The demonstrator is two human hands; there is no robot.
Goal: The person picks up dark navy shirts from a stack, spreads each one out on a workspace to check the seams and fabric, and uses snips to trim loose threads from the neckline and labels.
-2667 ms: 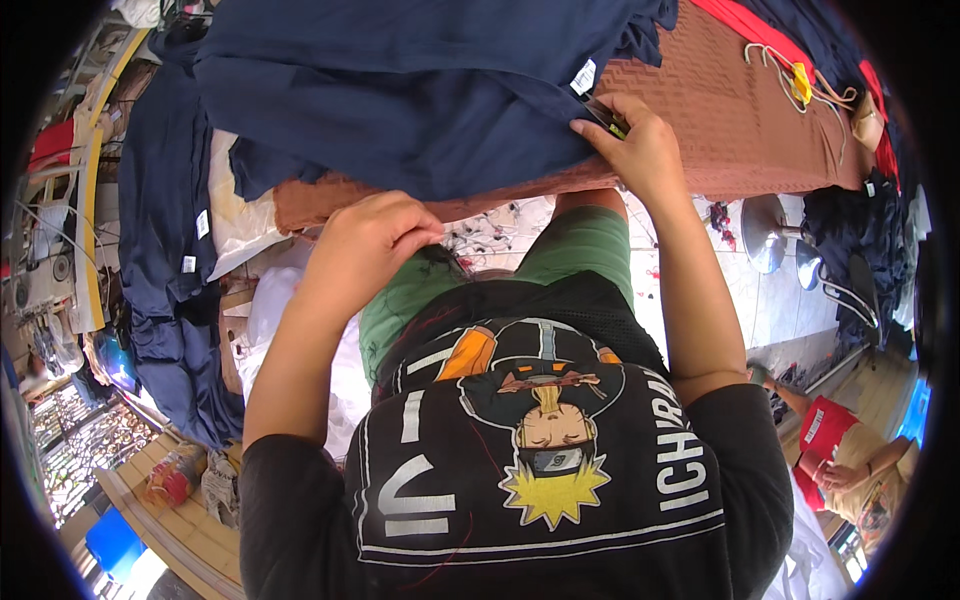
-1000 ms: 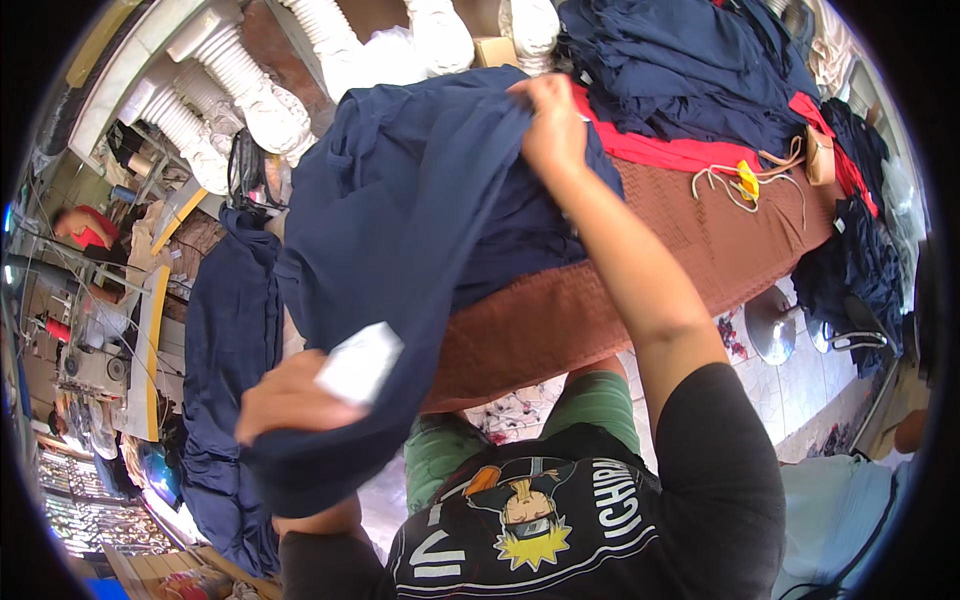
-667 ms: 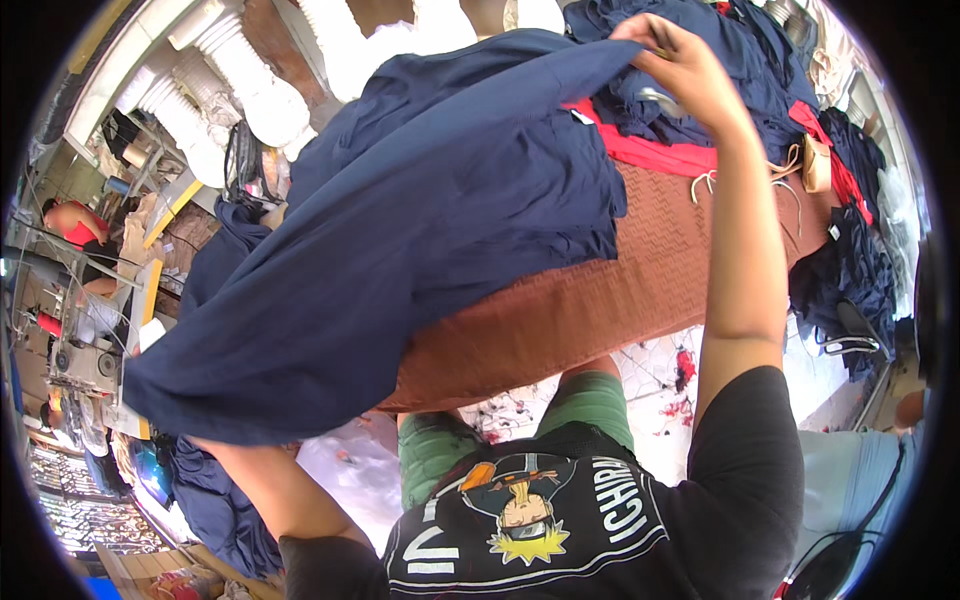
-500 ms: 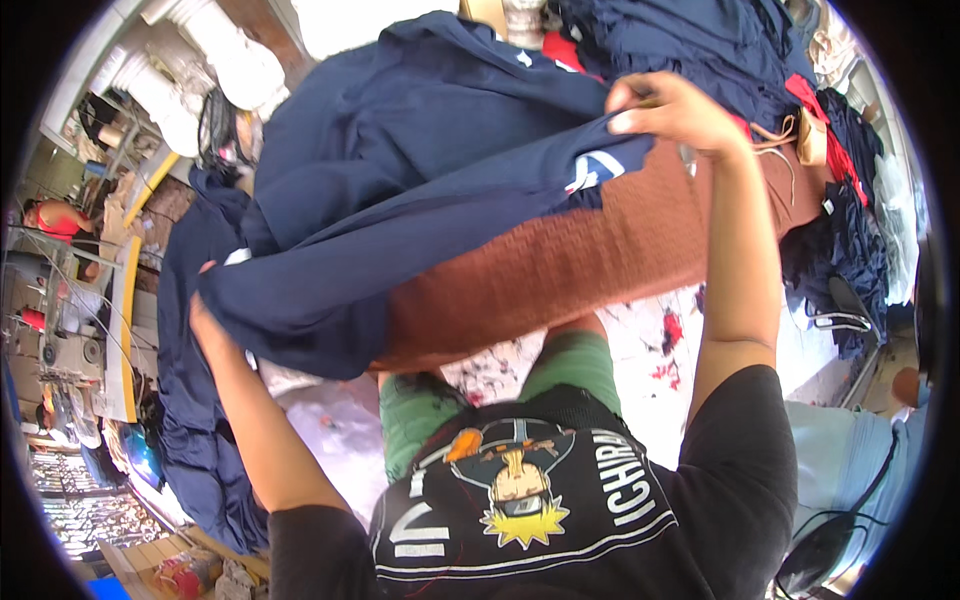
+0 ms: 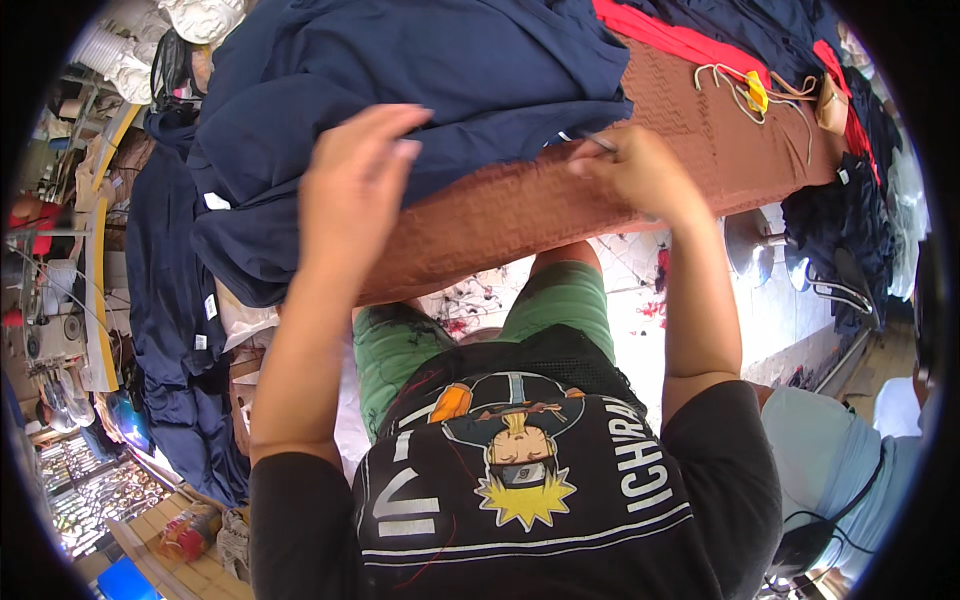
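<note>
A pile of navy blue garments (image 5: 420, 90) lies on a brown textured table cover (image 5: 560, 190). My left hand (image 5: 355, 185) hovers flat over the near edge of the navy cloth, fingers spread, holding nothing. My right hand (image 5: 635, 170) is closed at the hem of the navy cloth and pinches a small dark thin tool (image 5: 598, 142) at the fabric's edge. Both forearms reach up from my lap.
Red cloth (image 5: 690, 40), cords with a yellow tag (image 5: 755, 92) and more navy pieces (image 5: 850, 200) lie at the right. A stack of navy garments (image 5: 175, 330) hangs at the left. Another person in a light blue shirt (image 5: 830, 470) sits at lower right.
The navy garment that I held up and swung leftward now lies on the pile. My left hand has let go; my right hand has come down to the cloth's near edge.
</note>
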